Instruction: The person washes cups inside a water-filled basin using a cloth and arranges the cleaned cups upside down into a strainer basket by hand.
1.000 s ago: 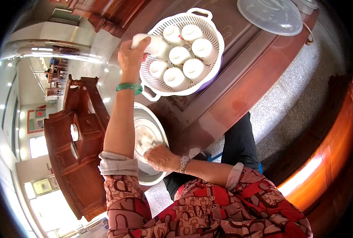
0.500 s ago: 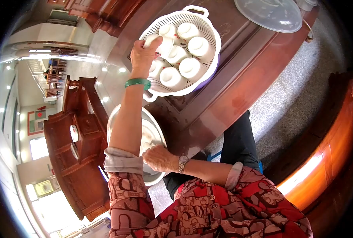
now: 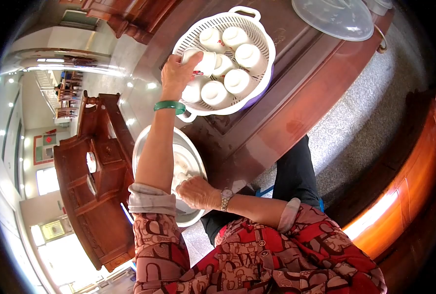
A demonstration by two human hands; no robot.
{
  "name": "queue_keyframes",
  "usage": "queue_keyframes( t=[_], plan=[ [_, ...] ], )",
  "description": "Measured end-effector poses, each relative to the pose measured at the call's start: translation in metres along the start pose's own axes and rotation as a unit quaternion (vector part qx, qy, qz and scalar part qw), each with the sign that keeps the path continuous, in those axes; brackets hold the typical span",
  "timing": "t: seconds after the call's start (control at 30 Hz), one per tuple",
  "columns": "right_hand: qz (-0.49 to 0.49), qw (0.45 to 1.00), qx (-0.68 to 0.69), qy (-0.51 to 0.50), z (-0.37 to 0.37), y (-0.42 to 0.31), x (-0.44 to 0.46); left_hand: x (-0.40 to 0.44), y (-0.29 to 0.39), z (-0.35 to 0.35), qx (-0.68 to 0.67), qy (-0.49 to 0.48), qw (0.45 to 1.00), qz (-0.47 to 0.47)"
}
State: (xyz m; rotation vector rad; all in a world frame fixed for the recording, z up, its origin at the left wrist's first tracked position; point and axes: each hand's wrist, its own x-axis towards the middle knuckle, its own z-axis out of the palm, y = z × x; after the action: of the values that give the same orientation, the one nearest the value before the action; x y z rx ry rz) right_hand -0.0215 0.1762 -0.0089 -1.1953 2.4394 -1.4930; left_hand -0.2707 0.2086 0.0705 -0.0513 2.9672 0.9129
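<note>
My left hand (image 3: pixel 178 72), with a green bangle at the wrist, is closed on a white cup (image 3: pixel 203 62) that is tipped on its side. The cup has a small red mark and is at the left part of a white strainer basket (image 3: pixel 182 46). Several other white cups (image 3: pixel 239 82) stand upside down in that basket. Lower down, my right hand (image 3: pixel 198 192), wearing a wristwatch, reaches over a pale basin (image 3: pixel 198 164). Its fingers are closed beside something whitish (image 3: pixel 179 177) in the basin; I cannot make out what they hold. My left forearm hides part of the basin.
The basket stands on a dark wooden table (image 3: pixel 257 132). A translucent lid (image 3: pixel 338 17) lies at the table's far right. To the left is a carved wooden cabinet (image 3: pixel 93 201); an orange-brown wooden seat (image 3: pixel 399 191) is at the right.
The basket and its cups have shifted slightly right and up. The cup in my left hand is tipped further onto its side. My right hand has hardly moved.
</note>
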Motion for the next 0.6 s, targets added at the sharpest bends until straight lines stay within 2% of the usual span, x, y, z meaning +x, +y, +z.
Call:
queue_keyframes(
  t=[0.17, 0.23, 0.33, 0.43, 0.6],
  plan=[
    [0.007, 1.000, 0.015, -0.014, -0.004, 0.000, 0.000, 0.007, -0.013, 0.005, -0.079, 0.009, 0.997, 0.025],
    [-0.018, 0.999, 0.014, 0.046, -0.003, 0.001, -0.002, 0.006, -0.013, 0.003, -0.114, 0.009, 0.993, 0.033],
    [-0.014, 0.999, 0.012, 0.045, -0.002, 0.000, -0.001, 0.004, -0.008, -0.002, -0.148, 0.007, 0.989, 0.014],
    [-0.019, 0.999, 0.013, 0.046, -0.009, -0.001, -0.002, 0.005, -0.013, -0.006, -0.120, 0.012, 0.991, 0.055],
    [0.000, 1.000, 0.008, 0.026, -0.008, -0.004, -0.001, -0.001, -0.015, -0.010, -0.117, 0.001, 0.991, 0.062]
  ],
)
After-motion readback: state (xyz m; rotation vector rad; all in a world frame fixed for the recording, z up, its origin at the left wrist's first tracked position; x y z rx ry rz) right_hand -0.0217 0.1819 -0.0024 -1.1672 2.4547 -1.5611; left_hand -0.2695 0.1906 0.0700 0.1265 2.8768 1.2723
